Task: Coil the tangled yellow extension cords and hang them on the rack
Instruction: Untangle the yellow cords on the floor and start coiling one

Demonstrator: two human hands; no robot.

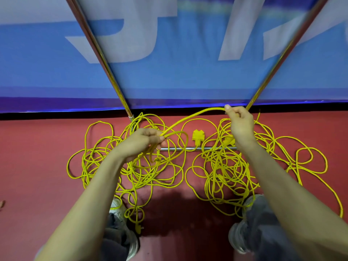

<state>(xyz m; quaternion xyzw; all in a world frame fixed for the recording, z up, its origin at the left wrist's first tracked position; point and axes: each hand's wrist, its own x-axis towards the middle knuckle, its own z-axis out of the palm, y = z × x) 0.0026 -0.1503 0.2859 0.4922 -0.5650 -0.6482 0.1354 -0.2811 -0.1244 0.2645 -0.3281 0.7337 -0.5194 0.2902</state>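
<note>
Red floor (37, 166) below a blue banner (169, 72) is covered by tangled yellow extension cords (222, 166), spread in two heaps across the rack's crossbar (177, 148), with a yellow socket block (198, 136) laid between them. One strand (188, 119) is held above the heaps: a loop is gripped in the curled left hand (143, 142), its farther part pinched by the right hand (241, 123).

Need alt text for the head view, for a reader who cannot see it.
The left hand and right hand hold a yellow cord stretched between them, above tangled yellow extension cords spread on a red floor. A metal rack and a blue banner stand behind.
</note>
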